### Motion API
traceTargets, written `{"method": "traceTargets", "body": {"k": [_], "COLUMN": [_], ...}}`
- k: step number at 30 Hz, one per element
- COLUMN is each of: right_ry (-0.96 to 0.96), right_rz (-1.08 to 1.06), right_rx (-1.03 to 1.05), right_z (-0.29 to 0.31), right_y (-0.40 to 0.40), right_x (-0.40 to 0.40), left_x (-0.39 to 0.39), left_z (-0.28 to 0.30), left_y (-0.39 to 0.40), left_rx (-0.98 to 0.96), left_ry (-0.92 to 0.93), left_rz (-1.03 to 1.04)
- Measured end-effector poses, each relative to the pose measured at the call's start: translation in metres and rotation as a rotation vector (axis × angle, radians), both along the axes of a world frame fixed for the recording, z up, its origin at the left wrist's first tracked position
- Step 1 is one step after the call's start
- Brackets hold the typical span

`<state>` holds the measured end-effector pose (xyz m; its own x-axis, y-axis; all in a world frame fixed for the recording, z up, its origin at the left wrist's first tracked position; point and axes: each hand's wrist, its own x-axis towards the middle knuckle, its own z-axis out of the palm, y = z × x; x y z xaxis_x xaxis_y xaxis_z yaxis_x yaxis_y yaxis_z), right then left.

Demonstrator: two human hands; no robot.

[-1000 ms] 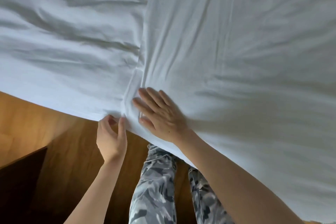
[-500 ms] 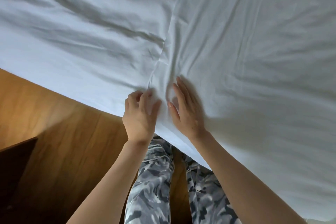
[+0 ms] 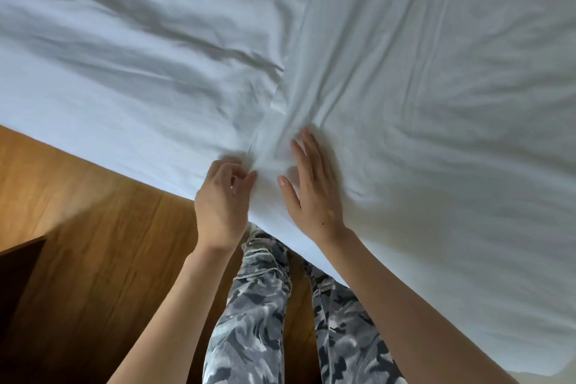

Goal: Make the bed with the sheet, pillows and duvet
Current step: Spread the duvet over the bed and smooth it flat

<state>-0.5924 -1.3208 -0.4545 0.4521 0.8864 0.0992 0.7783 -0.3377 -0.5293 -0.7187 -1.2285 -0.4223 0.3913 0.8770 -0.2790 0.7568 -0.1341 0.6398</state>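
A wrinkled white sheet [image 3: 131, 72] covers the left part of the bed. A second white layer, probably the duvet [image 3: 436, 87], overlaps it on the right, and its folded edge runs diagonally down to the bed's near side. My left hand [image 3: 223, 196] pinches that edge between thumb and curled fingers at the bed's side. Just to the right, my right hand [image 3: 311, 190] lies flat on the duvet with straight fingers, pressing the cloth down. No pillows are in view.
A wooden floor [image 3: 93, 243] lies along the near side of the bed. A dark piece of furniture [image 3: 15, 277] sits at the lower left. My legs in patterned trousers [image 3: 255, 321] stand against the bed edge.
My left hand rose from below the bed edge and took hold of the duvet's edge. My right hand stayed flat on the cloth beside it. The view shifted left.
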Motion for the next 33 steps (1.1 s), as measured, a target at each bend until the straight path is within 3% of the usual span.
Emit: {"method": "traceTargets", "body": {"k": [3,5,8,11,13,14,16,19,23,26,29,33], "right_ry": [-0.048,-0.142,-0.23,-0.266,-0.181,-0.068,0.09,-0.089,-0.351,-0.311,-0.171,-0.065], "right_rz": [-0.156,-0.145,0.076,0.505,0.713,0.702,0.478,0.082,-0.304,-0.46,-0.568,-0.732], "right_rx": [-0.083,-0.149,-0.164,-0.198,-0.164,-0.106,0.002,0.068,-0.187,-0.452,-0.607,-0.658], "right_z": [-0.001,-0.007,-0.017,-0.014,-0.004,0.004,0.021,0.041,0.059,0.068,0.038,0.007], "right_y": [0.014,0.023,0.019,0.012,0.01,0.01,0.006,-0.012,-0.077,-0.141,-0.204,-0.291], "right_x": [-0.005,-0.017,-0.031,-0.03,-0.025,-0.019,0.006,0.099,0.257,0.336,0.32,0.203], "left_x": [-0.001,-0.003,-0.015,-0.033,-0.034,-0.03,-0.016,0.024,0.121,0.208,0.287,0.353], "left_z": [-0.005,-0.006,-0.007,-0.013,-0.012,-0.009,-0.003,0.002,0.012,0.029,0.035,0.017], "left_y": [0.003,0.001,0.0,-0.002,-0.013,-0.02,-0.036,-0.049,-0.065,-0.085,-0.114,-0.167], "left_rx": [-0.124,-0.21,-0.326,-0.256,-0.138,-0.067,0.09,0.338,0.342,0.354,0.4,0.358], "left_ry": [-0.044,-0.077,-0.084,0.028,0.133,0.169,0.137,-0.029,-0.247,-0.307,-0.283,-0.084], "left_rz": [0.115,0.12,-0.001,0.005,0.115,0.181,0.229,-0.015,-0.324,-0.536,-0.718,-0.956]}}
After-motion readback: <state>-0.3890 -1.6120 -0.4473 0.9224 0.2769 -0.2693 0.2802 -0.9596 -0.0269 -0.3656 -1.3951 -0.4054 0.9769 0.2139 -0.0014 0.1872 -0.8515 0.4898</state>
